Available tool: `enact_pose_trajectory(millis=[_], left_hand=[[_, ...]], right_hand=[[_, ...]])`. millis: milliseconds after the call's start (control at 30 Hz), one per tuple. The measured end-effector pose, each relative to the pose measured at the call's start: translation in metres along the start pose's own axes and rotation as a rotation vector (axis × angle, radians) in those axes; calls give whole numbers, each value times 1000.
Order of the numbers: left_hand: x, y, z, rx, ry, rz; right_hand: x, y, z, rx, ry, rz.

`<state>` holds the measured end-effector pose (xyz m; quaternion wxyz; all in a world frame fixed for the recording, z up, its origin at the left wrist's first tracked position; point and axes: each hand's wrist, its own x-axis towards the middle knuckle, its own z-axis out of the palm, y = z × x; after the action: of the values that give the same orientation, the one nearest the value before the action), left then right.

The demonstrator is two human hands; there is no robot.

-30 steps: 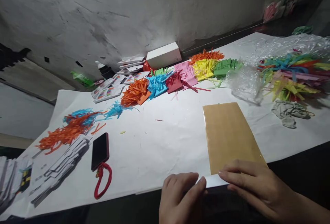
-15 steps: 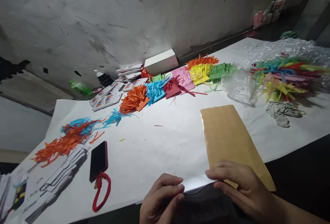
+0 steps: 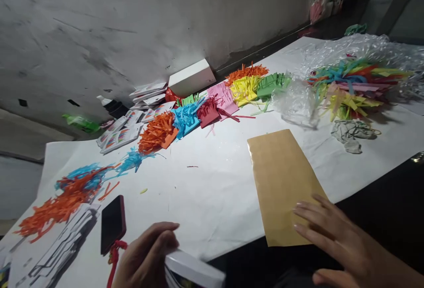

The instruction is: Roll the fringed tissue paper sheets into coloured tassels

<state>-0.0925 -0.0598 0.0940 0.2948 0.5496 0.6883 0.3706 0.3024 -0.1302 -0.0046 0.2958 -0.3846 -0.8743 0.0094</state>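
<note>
My left hand (image 3: 149, 252), at the bottom of the view, is closed on a white folded paper piece (image 3: 198, 270) with a dark printed side; its lower part is cut off by the frame. To the right, my right hand (image 3: 341, 235) has its fingers spread over the lower right part of a brown paper sheet (image 3: 285, 182). Whether those fingertips touch the sheet I cannot tell. The sheet lies flat, its lower end reaching past the white table covering (image 3: 212, 208). Left of my left hand lies a dark phone (image 3: 113, 224) with a red wrist strap (image 3: 114, 261).
Fringed paper bundles, including orange (image 3: 157, 131), blue (image 3: 185, 118) and yellow (image 3: 245, 89), line the back near a white box (image 3: 192, 78). Clear plastic wrap (image 3: 351, 51) and mixed strips (image 3: 357, 85) lie right. Orange shreds (image 3: 56, 204) and folded white papers (image 3: 62, 246) lie left.
My right hand has let go of the white paper piece and moved right, opening over the brown sheet. My left hand has moved left with the piece, and the view has shifted.
</note>
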Motion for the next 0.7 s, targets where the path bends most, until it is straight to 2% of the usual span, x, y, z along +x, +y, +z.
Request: enact_pose_trajectory(millis=[67,167,200,267,333,400,533,700], left_hand=[[5,-4,13,76,-306,45],[-1,-6,51,176,-718,125],[-4,-5,65,180,-814,147],[-11,0,88,144,-930,181],[-16,7,102,78,-989,204],[-18,12,107,35,-1022,199],[-21,16,103,-17,-997,196],[-28,8,98,-229,-941,150]], right_hand=[[-27,11,-1,-115,-24,25],[-53,15,10,-191,17,71],[-56,13,16,-189,40,96],[-52,5,28,-147,117,172],[-36,-5,38,-78,219,258],[-12,-14,46,-20,301,285],[29,-28,58,25,345,220],[47,-48,76,143,383,152]])
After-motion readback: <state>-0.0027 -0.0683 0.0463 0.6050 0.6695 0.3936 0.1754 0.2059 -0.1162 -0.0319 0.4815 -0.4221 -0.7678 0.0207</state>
